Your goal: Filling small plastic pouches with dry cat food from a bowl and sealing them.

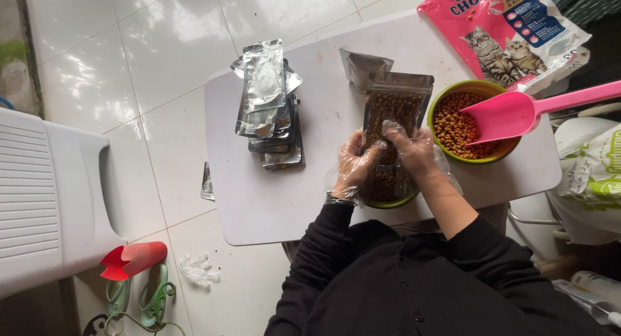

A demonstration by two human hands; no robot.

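Note:
Both my hands wear thin clear plastic gloves. My left hand (354, 162) and my right hand (409, 148) grip the two sides of a clear-fronted pouch (394, 104) filled with brown pet-food kibble. The pouch stands upright over a small green bowl (390, 202), which is mostly hidden under my hands. Its silver top edge points away from me. Just beyond it lies another pouch (362, 65), which looks empty.
A green bowl of kibble (469, 89) with a pink scoop (511, 113) in it sits to the right on the small white table (272, 200). A stack of silver pouches (268, 106) lies at the left. A pink pet-food bag (504, 32) is at the far right; a white plastic chair (52, 194) stands left.

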